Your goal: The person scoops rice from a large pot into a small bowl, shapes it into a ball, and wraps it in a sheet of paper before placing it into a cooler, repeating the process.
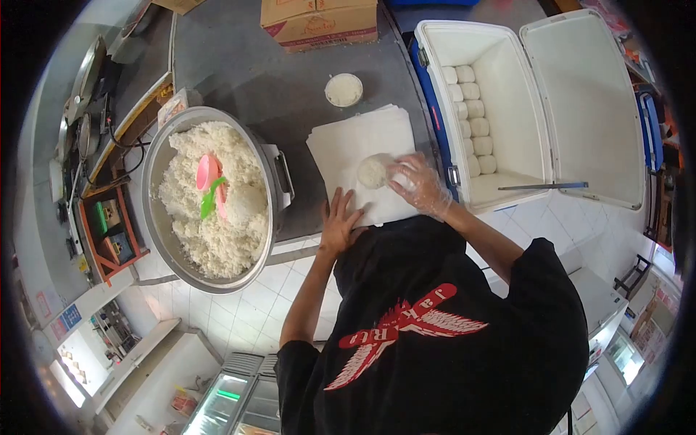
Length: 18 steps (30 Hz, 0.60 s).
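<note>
A round rice ball (373, 172) sits on a stack of white paper sheets (337, 148) on the dark table. My right hand (420, 187), in a clear plastic glove, has its bent fingers against the ball's right side. My left hand (338, 223) looks bare and lies with fingers spread at the stack's lower left edge. To the left stands a large metal pot (148, 190) full of loose cooked rice (225, 145). On that rice lie a pink scoop (208, 172) and a green-handled utensil (210, 199).
A small bowl of white rice (344, 90) stands behind the paper. A cardboard box (319, 25) is at the table's back. On the right, an open cooler (511, 138) holds rows of white wrapped portions (475, 109); its lid (580, 109) is swung outward.
</note>
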Each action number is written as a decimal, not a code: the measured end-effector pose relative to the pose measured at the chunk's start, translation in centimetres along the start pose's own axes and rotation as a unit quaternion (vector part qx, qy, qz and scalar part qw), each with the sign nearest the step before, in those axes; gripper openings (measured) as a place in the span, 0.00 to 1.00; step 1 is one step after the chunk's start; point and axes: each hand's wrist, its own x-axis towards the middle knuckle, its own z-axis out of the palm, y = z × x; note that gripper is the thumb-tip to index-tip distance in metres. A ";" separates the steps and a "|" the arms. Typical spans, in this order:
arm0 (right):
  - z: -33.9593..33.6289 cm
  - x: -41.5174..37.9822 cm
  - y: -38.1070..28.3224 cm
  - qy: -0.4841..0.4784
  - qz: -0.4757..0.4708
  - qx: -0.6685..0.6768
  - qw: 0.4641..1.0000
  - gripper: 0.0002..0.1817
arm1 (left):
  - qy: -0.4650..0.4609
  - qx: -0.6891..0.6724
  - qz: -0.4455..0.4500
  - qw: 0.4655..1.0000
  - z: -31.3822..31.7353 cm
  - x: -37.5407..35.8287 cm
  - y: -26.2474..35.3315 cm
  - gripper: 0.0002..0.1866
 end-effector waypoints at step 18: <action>1.3 -4.4 1.1 -0.016 0.075 0.056 0.996 0.16 | -0.036 -0.074 0.009 0.997 -1.8 1.9 -1.1 0.05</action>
